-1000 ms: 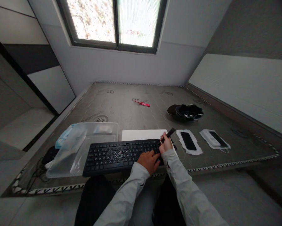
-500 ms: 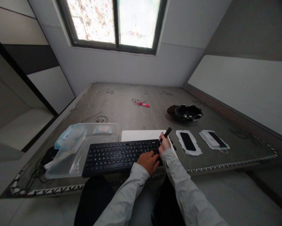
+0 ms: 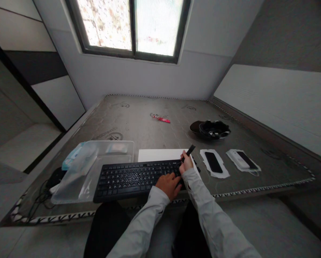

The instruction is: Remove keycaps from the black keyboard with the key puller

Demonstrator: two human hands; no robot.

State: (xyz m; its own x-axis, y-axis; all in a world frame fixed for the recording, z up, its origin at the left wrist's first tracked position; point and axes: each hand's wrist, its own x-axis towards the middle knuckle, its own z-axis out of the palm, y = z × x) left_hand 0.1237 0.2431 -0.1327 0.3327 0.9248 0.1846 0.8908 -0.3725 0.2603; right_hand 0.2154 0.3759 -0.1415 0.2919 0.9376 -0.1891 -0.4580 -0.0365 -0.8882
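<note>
A black wireless keyboard (image 3: 133,181) lies near the front edge of a bare mattress (image 3: 139,132). My left hand (image 3: 169,185) rests on its right end, and I cannot tell whether it grips the keyboard. Just beyond, my right hand (image 3: 186,163) pinches a slim black stick-like object (image 3: 190,150) above the keyboard's far right corner. A white sheet (image 3: 160,155) lies partly under the keyboard's far edge.
A black phone (image 3: 213,162) and a second device (image 3: 244,159) lie on white backing to the right. Farther back are a black helmet-like object (image 3: 211,129) and a red wrapper (image 3: 160,119). A clear plastic container (image 3: 96,172) stands left, near dark cables.
My right hand has shifted slightly left and nearer the keyboard, carrying the black stick with it. My left hand stays on the keyboard, and the view has tilted a little.
</note>
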